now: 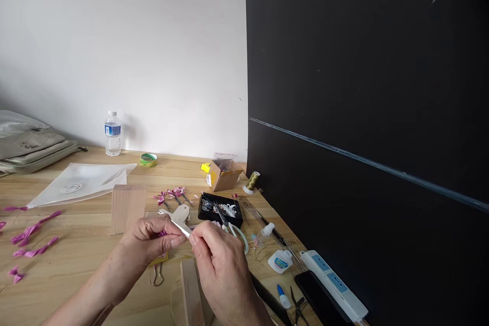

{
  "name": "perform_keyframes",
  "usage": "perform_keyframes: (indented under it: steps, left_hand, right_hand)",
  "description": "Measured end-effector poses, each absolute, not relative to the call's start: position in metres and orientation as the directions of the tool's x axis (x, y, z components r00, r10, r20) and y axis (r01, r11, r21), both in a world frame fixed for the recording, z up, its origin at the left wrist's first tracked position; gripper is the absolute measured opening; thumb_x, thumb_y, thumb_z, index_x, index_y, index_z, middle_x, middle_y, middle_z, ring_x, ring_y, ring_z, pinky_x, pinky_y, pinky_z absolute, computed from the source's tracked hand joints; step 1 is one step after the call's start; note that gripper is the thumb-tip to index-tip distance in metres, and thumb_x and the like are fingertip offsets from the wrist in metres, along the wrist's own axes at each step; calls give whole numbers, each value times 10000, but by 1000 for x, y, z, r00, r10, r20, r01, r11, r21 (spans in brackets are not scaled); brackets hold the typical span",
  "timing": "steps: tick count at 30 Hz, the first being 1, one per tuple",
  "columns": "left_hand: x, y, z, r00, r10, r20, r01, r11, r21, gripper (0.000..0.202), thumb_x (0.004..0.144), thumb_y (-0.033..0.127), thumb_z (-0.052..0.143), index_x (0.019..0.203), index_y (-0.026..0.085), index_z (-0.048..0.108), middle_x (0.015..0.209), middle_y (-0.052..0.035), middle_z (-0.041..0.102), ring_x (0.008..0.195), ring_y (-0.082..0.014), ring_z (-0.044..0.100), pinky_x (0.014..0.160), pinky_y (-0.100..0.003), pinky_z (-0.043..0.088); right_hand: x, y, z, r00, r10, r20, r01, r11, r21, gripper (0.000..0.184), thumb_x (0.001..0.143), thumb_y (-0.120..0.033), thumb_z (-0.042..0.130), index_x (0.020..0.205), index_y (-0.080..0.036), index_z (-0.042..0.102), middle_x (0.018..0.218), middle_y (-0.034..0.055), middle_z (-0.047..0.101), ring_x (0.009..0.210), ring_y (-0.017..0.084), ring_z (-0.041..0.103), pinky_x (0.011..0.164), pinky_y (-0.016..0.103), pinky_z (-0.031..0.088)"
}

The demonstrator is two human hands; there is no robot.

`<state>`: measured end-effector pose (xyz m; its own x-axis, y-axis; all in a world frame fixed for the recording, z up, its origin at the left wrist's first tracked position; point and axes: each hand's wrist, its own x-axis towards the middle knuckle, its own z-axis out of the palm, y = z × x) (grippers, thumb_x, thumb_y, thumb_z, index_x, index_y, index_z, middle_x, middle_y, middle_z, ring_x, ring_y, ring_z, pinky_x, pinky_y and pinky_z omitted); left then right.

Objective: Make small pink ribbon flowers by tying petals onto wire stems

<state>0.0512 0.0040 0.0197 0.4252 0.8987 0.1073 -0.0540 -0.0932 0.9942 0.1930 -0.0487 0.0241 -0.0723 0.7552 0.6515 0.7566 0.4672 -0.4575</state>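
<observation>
Silver metal bulldog clip (181, 215) sits above the pale wooden table (76, 254), its long bar slanting from far left to near right, its flat handle pointing away. The left hand (155, 238) and the right hand (219, 249) both have fingers pinched together on the bar. Beyond them, a black rectangular tray (204, 215) holds small white pieces, with scissors lying across it; an open brown cardboard box (225, 179) contains dark contents. A tall black panel (344, 86) bounds the right; bare wood spreads left, toward pink ribbon pieces (28, 234).
</observation>
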Motion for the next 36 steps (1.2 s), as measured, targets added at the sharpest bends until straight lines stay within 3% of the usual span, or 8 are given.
perform_keyframes:
  steps: [4, 7, 12, 16, 20, 30, 33, 36]
  left_hand:
    - [51, 3, 15, 408, 913, 22, -84, 13, 996, 247, 586, 401, 728, 496, 185, 649, 516, 29, 493, 535, -124, 372, 525, -237, 277]
    - [50, 6, 10, 346, 938, -7, -107, 47, 993, 257, 565, 407, 751, 498, 185, 641, 513, 43, 469, 537, -115, 333, 527, -235, 253]
    - [47, 10, 3, 390, 916, -95, -251, 205, 946, 307, 525, 431, 796, 503, 178, 625, 507, 45, 503, 529, -105, 313, 529, -227, 245]
    - [49, 9, 1, 510, 847, -150, -331, 354, 875, 321, 478, 399, 840, 500, 164, 622, 490, 37, 534, 526, -101, 342, 541, -220, 257]
    - [53, 7, -1, 602, 789, -124, -388, 425, 818, 288, 494, 335, 849, 488, 153, 626, 455, 55, 487, 530, -93, 368, 596, -214, 301]
    - [58, 1, 0, 551, 825, -124, -292, 330, 898, 306, 522, 396, 815, 491, 163, 618, 507, 38, 519, 541, -104, 353, 522, -213, 260]
    - [58, 1, 1, 486, 874, -22, -202, 136, 970, 277, 596, 386, 756, 478, 176, 619, 475, 45, 476, 504, -104, 340, 495, -219, 269]
    - [57, 3, -2, 402, 884, 238, -62, -233, 970, 194, 670, 283, 675, 500, 194, 647, 485, 32, 507, 490, -114, 412, 486, -223, 312]
  right_hand:
    - [198, -47, 25, -20, 825, 565, 752, 385, -535, 230, 830, -108, 395, 630, -198, 465, 522, -34, 499, 479, 110, 481, 437, 200, 322]
    - [206, -52, 29, 17, 734, 679, 764, 428, -483, 141, 835, -111, 464, 754, -192, 546, 661, 2, 600, 601, 132, 575, 490, 200, 408]
    - [217, -62, 32, -229, 381, 896, 799, 599, -51, 178, 828, -61, 522, 941, -185, 580, 921, 62, 660, 768, 155, 615, 683, 257, 494]
    - [223, -55, 32, -494, 372, 786, 770, 608, 196, 268, 867, -35, 458, 1063, -171, 580, 1028, 74, 673, 737, 150, 617, 662, 285, 516]
    - [226, -44, 35, -661, 378, 648, 661, 702, 264, 289, 900, -70, 448, 1157, -158, 545, 1139, 72, 646, 777, 123, 644, 708, 251, 545]
    - [220, -40, 14, -441, 557, 704, 672, 725, -152, 217, 903, -128, 437, 870, -178, 645, 780, 45, 666, 687, 133, 611, 612, 228, 496]
    - [213, -42, 8, -230, 669, 707, 661, 640, -391, 217, 876, -117, 445, 746, -167, 612, 675, 20, 601, 620, 120, 551, 562, 221, 437]
    - [207, -43, 8, -33, 826, 562, 598, 467, -652, 214, 823, -117, 462, 625, -173, 524, 564, -34, 475, 537, 93, 438, 497, 209, 338]
